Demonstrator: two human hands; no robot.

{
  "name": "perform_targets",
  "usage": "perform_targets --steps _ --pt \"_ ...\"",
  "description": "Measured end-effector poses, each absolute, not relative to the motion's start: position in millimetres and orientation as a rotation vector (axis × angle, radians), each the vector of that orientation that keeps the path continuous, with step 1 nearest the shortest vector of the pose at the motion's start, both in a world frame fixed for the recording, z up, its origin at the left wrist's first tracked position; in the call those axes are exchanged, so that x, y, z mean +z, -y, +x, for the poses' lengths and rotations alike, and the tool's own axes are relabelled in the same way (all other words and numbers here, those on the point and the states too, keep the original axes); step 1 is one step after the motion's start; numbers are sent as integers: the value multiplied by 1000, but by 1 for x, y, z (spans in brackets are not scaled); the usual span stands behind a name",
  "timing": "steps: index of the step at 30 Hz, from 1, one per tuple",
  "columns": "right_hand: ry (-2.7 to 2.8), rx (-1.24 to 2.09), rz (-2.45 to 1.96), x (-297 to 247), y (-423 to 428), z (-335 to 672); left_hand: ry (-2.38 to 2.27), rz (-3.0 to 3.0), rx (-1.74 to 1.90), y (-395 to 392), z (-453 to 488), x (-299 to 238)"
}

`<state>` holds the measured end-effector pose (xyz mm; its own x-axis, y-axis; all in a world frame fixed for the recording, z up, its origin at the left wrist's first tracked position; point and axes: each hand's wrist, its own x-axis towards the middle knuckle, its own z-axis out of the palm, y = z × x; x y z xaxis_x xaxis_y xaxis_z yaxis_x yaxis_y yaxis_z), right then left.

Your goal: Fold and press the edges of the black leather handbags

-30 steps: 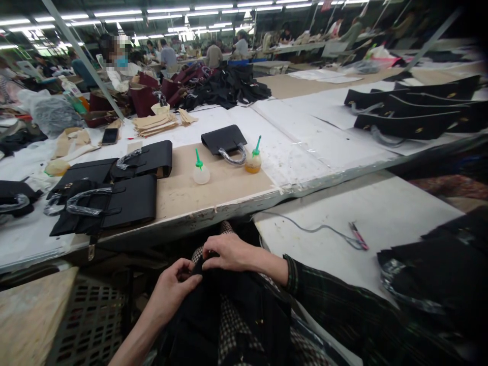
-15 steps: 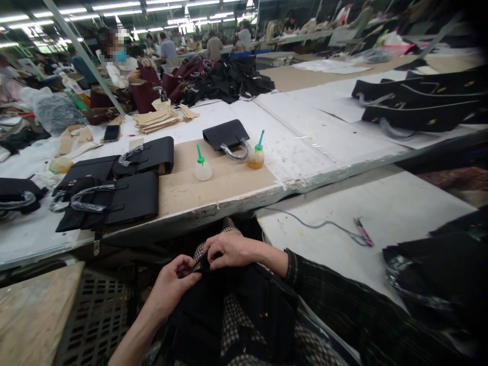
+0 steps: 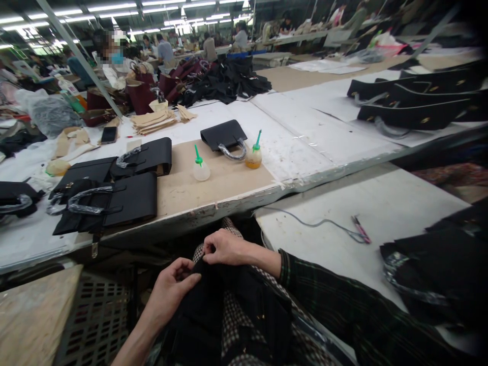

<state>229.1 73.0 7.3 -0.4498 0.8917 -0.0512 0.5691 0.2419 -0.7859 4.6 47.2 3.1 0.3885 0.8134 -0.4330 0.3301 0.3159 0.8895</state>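
Observation:
A black bag piece (image 3: 213,315) lies in my lap, below the table's front edge. My left hand (image 3: 171,290) pinches its top edge from the left, fingers closed. My right hand (image 3: 224,247) grips the same edge from the right, fingers curled over it. The two hands almost touch. What lies between the fingertips is too small to make out.
Black handbags (image 3: 114,201) with wrapped handles lie on the table at left, another (image 3: 224,134) further back. Two squeeze bottles with green nozzles (image 3: 200,170) (image 3: 253,157) stand on a cardboard sheet (image 3: 206,185). A pen (image 3: 360,230) and cord lie on the side table, black bags (image 3: 438,269) at right. Other people work at the back.
Both hands stay on the bag's edge with small finger movements. The view shifted slightly.

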Motion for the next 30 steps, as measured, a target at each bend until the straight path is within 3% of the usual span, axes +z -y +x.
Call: perform_targets --steps 25,30 --pt "1901 1208 -1293 3 -67 223 -1294 1471 351 -67 24 4" --pt "1963 1370 -1246 9 -65 236 -1353 1607 372 -69 22 3"
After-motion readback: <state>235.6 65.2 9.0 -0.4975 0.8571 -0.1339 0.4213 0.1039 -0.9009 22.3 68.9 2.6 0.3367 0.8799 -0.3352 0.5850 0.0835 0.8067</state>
